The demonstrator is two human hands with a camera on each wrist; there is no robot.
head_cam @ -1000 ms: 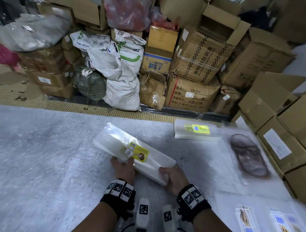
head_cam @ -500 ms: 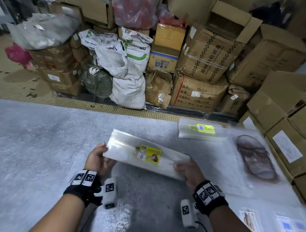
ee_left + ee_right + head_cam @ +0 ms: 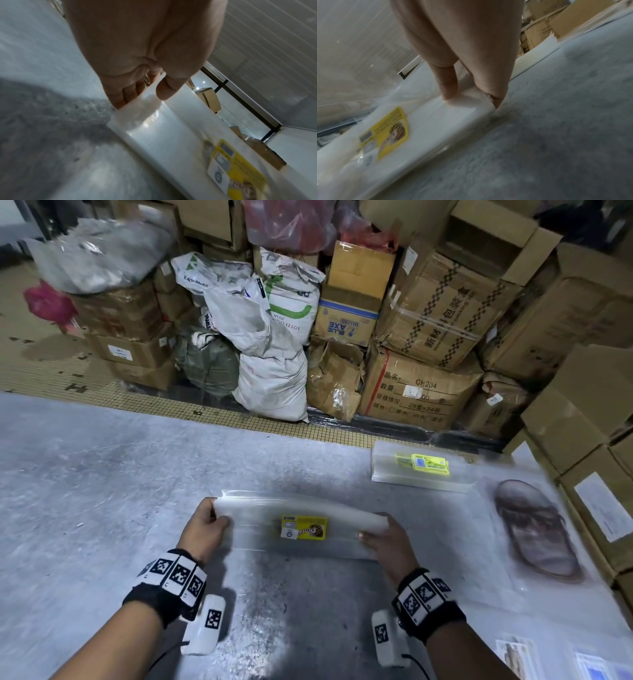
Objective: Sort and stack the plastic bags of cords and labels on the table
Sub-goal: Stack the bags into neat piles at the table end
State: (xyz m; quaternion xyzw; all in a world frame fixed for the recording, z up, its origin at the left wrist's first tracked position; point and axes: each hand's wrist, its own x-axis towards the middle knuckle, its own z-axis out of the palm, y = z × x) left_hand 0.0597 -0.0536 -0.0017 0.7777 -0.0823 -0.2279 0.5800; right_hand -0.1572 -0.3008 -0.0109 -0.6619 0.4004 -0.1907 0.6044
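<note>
A long pack of clear plastic bags [image 3: 260, 522] with a yellow label [image 3: 304, 528] is held level over the grey table [image 3: 102, 491]. My left hand [image 3: 209, 522] pinches its left end, thumb on top, as the left wrist view shows at the pack [image 3: 171, 121] under my left hand [image 3: 149, 93]. At the other end my right hand [image 3: 380, 537] pinches it; in the right wrist view thumb and fingers of my right hand [image 3: 471, 97] squeeze the pack [image 3: 436, 121]. A second pack [image 3: 421, 472] with a yellow label lies at the back right.
A clear bag with a brown sandal [image 3: 534, 525] lies on the right of the table. Small printed label sheets [image 3: 513, 655] sit at the near right corner. Cardboard boxes [image 3: 582, 440] crowd the right edge; sacks [image 3: 270, 371] and more boxes stand behind the table.
Both hands slid apart to the pack's two ends and turned it from a slant to level, crosswise in front of me, lifted a little off the table.
</note>
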